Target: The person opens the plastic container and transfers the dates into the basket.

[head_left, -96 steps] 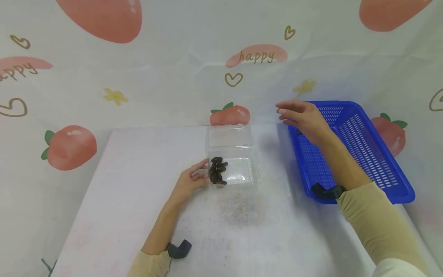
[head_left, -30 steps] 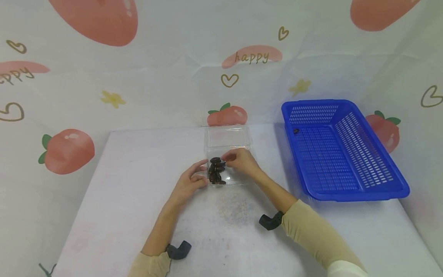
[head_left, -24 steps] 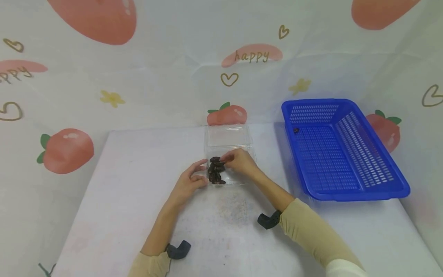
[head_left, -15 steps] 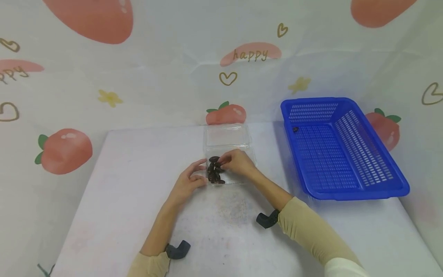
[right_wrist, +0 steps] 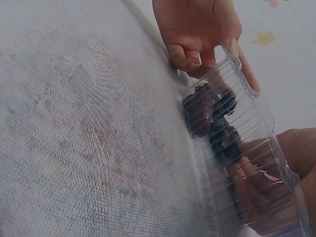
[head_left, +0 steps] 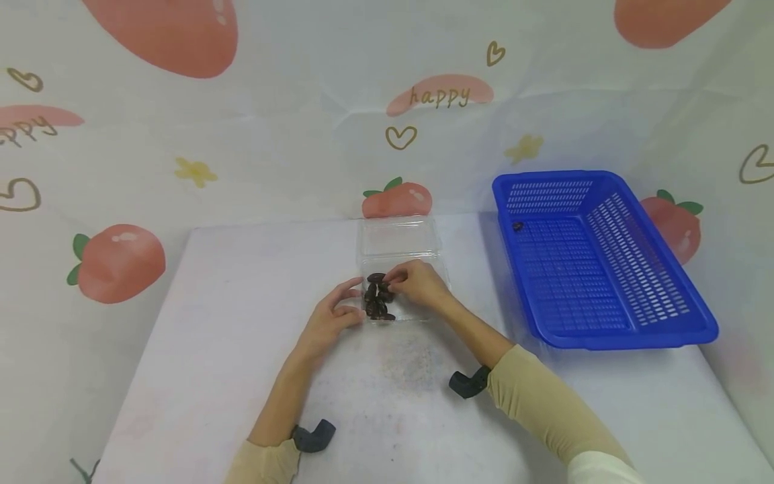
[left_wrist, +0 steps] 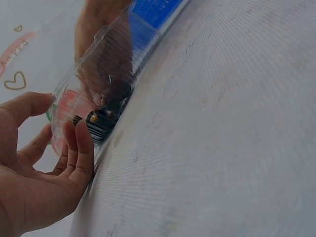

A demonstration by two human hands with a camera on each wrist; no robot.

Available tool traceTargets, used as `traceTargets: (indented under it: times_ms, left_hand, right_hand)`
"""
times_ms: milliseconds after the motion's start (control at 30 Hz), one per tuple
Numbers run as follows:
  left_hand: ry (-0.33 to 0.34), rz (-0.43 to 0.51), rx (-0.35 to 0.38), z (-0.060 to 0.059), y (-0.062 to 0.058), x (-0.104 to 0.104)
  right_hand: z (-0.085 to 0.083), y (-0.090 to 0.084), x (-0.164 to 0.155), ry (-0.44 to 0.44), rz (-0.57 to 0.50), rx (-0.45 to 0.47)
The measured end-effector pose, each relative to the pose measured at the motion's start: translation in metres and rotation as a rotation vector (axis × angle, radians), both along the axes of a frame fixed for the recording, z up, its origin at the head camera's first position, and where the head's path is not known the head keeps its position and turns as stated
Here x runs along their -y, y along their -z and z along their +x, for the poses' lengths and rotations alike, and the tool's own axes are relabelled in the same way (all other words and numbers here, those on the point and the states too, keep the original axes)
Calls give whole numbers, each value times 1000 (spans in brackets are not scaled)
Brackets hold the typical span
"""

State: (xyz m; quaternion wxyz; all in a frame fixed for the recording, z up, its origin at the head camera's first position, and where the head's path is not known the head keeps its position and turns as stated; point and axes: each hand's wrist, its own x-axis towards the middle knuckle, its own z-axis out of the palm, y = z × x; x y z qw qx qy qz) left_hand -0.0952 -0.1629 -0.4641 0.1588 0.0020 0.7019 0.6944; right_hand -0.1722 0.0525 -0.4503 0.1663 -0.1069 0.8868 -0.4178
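Note:
Several dark brown, wrinkled dates (head_left: 372, 310) lie along the left side of a clear plastic clamshell box (head_left: 417, 310), whose lid (head_left: 399, 238) is folded back. My left hand (head_left: 326, 317) is at the box's left side, fingertips touching the wall; the left wrist view shows these fingers (left_wrist: 85, 148) loosely bent against it. My right hand (head_left: 421, 284) reaches into the box and pinches a date (head_left: 384, 288) among the others. The box's clear ribbed wall stands in front of the right fingers (right_wrist: 242, 185) in the right wrist view, partly blurring them.
A blue perforated basket (head_left: 580, 269) stands at the right with one small dark date (head_left: 517, 227) in its far left corner. A white cloth covers the table (head_left: 242, 282). Behind it hangs a fruit-printed backdrop (head_left: 302, 134).
My right hand has come from over the basket's left rim to inside the box. Its fingertips then shift the date slightly. The left hand stays at the box's side.

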Motion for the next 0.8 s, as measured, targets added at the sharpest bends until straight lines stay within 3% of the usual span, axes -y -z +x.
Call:
traceTargets:
  times_ms: [467, 800]
  left_hand:
    - [-6, 4, -9, 0, 1, 0]
    - [-18, -21, -36, -1, -1, -2]
  right_hand:
    - [3, -21, -12, -37, -35, -19]
    - [1, -55, -34, -48, -256, 150]
